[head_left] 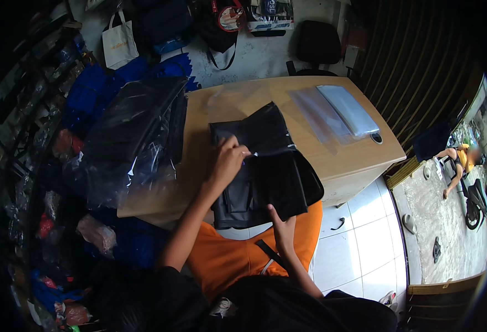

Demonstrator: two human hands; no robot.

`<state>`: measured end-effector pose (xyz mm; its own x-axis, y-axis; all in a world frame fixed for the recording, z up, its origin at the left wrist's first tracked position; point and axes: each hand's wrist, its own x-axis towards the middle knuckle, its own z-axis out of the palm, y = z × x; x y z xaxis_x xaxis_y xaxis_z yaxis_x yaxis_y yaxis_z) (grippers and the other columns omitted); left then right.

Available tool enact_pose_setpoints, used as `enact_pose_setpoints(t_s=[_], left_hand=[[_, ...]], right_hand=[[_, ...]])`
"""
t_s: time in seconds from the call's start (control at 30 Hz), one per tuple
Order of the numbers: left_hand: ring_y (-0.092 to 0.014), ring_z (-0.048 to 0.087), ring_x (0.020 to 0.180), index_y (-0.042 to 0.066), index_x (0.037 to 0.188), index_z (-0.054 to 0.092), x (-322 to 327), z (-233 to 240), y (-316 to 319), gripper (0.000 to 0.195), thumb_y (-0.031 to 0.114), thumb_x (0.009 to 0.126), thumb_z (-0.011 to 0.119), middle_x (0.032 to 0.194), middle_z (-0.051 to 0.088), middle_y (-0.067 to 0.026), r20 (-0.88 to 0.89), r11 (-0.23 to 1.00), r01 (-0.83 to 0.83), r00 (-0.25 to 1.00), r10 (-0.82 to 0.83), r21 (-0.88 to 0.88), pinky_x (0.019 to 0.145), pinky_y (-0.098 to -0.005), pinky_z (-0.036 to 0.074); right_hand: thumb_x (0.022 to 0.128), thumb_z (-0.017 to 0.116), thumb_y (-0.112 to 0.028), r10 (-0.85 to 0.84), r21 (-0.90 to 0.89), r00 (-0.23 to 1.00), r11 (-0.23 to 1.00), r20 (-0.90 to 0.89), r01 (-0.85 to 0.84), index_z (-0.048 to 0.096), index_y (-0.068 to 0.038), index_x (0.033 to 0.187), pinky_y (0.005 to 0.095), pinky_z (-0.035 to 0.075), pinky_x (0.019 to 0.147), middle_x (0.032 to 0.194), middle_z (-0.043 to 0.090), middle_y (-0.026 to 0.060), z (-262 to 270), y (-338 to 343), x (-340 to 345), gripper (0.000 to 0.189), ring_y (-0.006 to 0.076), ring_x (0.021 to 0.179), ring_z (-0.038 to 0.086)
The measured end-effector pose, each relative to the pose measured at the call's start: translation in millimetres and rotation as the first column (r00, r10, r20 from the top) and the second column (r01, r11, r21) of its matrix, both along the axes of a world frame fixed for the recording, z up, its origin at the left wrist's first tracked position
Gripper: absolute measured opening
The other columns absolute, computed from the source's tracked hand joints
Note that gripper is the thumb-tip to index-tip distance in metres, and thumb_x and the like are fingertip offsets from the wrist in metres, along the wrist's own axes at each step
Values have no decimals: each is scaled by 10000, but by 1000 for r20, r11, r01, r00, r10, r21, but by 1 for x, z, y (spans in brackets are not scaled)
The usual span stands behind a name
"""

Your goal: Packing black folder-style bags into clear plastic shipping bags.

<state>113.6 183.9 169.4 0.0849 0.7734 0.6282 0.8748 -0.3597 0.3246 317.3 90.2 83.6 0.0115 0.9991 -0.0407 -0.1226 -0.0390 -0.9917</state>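
A black fabric bag [268,174], partly unfolded with its upper flap [264,128] raised, lies across the near edge of the desk and over my lap. Fingertips of my left hand [229,159] pinch together at the fold below that flap, beside a small whitish bit too small to name. My right hand [283,230] grips the bag's lower right edge, thumb on top and the other fingers hidden beneath. To the left, black bags in clear plastic [144,112] are stacked on the desk.
The wooden desk [251,93] carries clear plastic sleeves [345,110] at right, near a cable hole [376,138]. Blue bags [86,91] and wrapped goods crowd the left. An office chair [318,43] stands behind. Outside the doorway are a person [461,159] and a motorbike [475,203].
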Motion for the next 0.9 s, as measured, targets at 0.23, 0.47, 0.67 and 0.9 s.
enact_pose_setpoints(t_s=[0.23, 0.47, 0.67, 0.9], left_hand=[[-307, 661, 790, 42, 816, 685, 28, 12, -24, 56, 25, 814, 632, 776, 639, -111, -46, 985, 77, 995, -85, -154, 702, -398, 529], [-249, 689, 784, 66, 817, 692, 64, 55, -38, 82, 64, 810, 610, 819, 690, -84, -303, 959, 280, 912, -276, -31, 707, -369, 547], [-251, 699, 786, 59, 814, 694, 60, 61, -36, 106, 37, 782, 596, 830, 704, -93, -323, 948, 320, 896, -305, -7, 726, -361, 555], [-277, 685, 781, 37, 817, 678, 43, 75, -24, 60, 21, 800, 623, 812, 688, -120, -45, 935, 352, 936, -350, 35, 700, -385, 546]], right_hand=[[849, 732, -150, -22, -246, 893, 964, -450, -101, 428, 40, 1329, 332, 459, 967, 1267, 541, 137, 34, -9, -6, 599, 218, 1127, 552], [870, 653, -65, 80, -27, 876, 994, -476, -105, 548, 7, 1178, 296, 456, 815, 1049, 598, 45, 48, 38, -7, 333, 143, 924, 561], [874, 619, -7, 152, -21, 981, 988, 123, -150, 522, -8, 1248, 305, 461, 890, 1157, 587, 75, 72, 43, -7, 386, 186, 1022, 569], [883, 642, -83, 14, -93, 849, 993, -529, -75, 550, 47, 1184, 290, 481, 860, 1140, 588, 130, 72, 53, -22, 341, 188, 1023, 577]])
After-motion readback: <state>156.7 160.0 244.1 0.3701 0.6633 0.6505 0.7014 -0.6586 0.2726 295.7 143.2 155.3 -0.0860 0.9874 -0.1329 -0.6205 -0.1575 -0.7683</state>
